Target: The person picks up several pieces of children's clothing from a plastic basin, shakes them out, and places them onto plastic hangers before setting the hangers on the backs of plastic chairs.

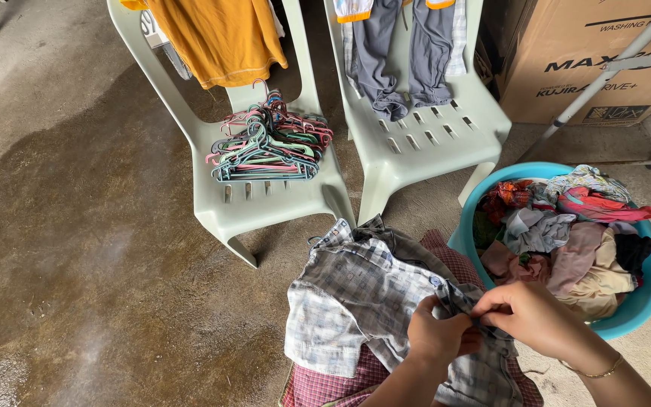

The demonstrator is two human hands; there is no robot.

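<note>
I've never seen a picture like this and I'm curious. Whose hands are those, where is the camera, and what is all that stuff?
The camera sits on a person's head and looks down, so you see that person's own two bare hands. The left hand and the right hand both pinch a checked shirt with their fingers. To the right stands a blue basin heaped with crumpled clothes. Ahead are two pale plastic chairs. One chair holds a pile of coloured hangers and has an orange shirt draped over its back. The other chair has grey trousers hanging over it. A cardboard box stands behind.
</note>
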